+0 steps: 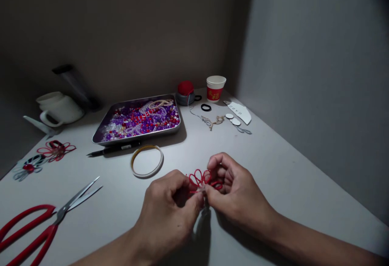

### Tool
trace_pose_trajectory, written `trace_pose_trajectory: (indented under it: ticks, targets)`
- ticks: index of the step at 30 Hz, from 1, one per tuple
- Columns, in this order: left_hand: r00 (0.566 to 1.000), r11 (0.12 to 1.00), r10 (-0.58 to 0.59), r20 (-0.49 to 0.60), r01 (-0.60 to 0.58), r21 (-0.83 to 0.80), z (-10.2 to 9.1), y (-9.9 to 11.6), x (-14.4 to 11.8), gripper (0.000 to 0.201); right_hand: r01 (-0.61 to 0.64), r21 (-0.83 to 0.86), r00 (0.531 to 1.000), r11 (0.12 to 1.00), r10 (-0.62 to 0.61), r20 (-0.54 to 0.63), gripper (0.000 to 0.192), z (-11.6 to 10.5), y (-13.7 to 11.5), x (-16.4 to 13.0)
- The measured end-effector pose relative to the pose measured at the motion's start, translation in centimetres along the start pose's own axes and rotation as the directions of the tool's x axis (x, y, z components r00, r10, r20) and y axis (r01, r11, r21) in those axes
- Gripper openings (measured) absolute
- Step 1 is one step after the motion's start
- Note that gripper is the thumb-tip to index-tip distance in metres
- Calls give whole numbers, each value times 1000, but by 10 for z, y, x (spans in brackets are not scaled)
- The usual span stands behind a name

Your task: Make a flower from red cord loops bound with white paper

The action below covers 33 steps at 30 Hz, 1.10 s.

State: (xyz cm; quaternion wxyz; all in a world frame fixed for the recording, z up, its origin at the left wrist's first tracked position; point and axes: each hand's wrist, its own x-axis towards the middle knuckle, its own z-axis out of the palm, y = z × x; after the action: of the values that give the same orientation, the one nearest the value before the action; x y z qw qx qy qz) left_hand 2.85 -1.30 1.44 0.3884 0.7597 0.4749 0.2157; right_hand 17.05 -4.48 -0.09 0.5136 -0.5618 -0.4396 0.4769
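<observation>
– What are the hands doing?
– The left hand (170, 209) and right hand (234, 189) pinch a red looped cord knot (202, 180) between them.
– What's nearby?
– A bangle (147, 160) just beyond the grip; red scissors (42, 227) far left of it.

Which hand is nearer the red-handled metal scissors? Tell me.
Left. The left hand lies right of the red-handled metal scissors; the right hand is farther right, beyond it.

Scissors (39, 225) handles cut off, seemingly.
</observation>
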Motion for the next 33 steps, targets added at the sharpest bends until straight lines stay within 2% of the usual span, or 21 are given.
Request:
trace_pose_trajectory:
  ticks: [6,10,14,17,22,24,27,31,33]
  targets:
    - [998,990,-54,21,56,-127,-1,1,3,16,12,-57,998,998,-8,69,33,-3,0,-6]
    - [988,953,-128,81,146,-267,-3,0,5,14,-78,19,995,997,77,65,31,-5,-2,-2]
    - [981,901,-135,137,179,-395,-5,0,5,14,-142,104,989,984,136,65,31,-5,-1,2]
    - [976,918,-131,172,185,-351,-4,2,6,15,-154,87,987,984,149,67,33,-3,0,1]
    - [961,914,-224,164,265,-307,-3,4,8,16,-140,74,985,987,131,112,36,-3,-1,-3]
    - [961,903,-223,165,268,-337,-3,4,8,14,-147,125,980,981,127,153,41,-3,0,-3]
    - [965,915,-204,165,248,-318,-1,3,7,11,-160,157,978,974,136,156,44,-3,0,-3]
    - [976,942,-165,144,199,-269,3,1,4,12,-164,92,977,982,149,152,37,-2,-1,-3]
    - [969,922,-181,166,226,-313,2,1,4,13,-169,124,973,978,146,176,34,-3,-3,-3]
